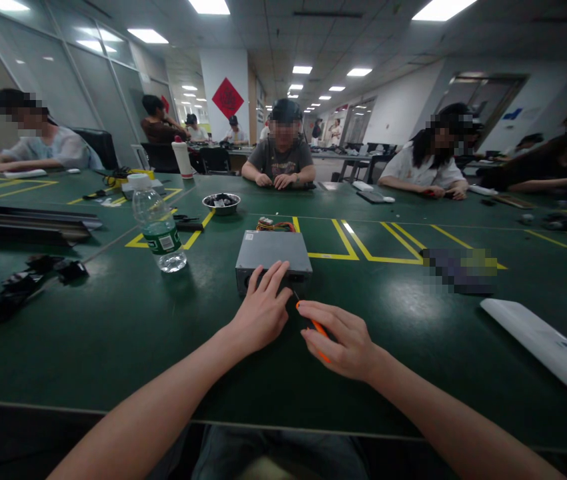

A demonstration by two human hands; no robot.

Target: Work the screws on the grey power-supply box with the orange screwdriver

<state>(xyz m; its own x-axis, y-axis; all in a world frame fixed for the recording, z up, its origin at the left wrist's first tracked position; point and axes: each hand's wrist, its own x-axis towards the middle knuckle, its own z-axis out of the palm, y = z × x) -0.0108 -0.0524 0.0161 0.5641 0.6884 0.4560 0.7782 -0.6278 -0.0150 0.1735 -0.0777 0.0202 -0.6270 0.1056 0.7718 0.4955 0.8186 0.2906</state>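
Observation:
A grey metal computer power supply (272,245) lies on the green table in front of me, a bundle of coloured wires (274,225) at its far side. My left hand (262,310) rests on its near top edge, fingers stretched out, the thumb side close to the front face. In my right hand (341,337) is a screwdriver with an orange and black handle (320,330), held between thumb and fingers. Its shaft points at the near right side of the power supply; whether the tip touches a screw is too small to tell.
A water bottle (159,230) stands left of the power supply, with a metal bowl (221,203) of small parts behind it. Black parts (38,270) lie at left. A white oblong case (543,340) is at right. Several people sit around the table.

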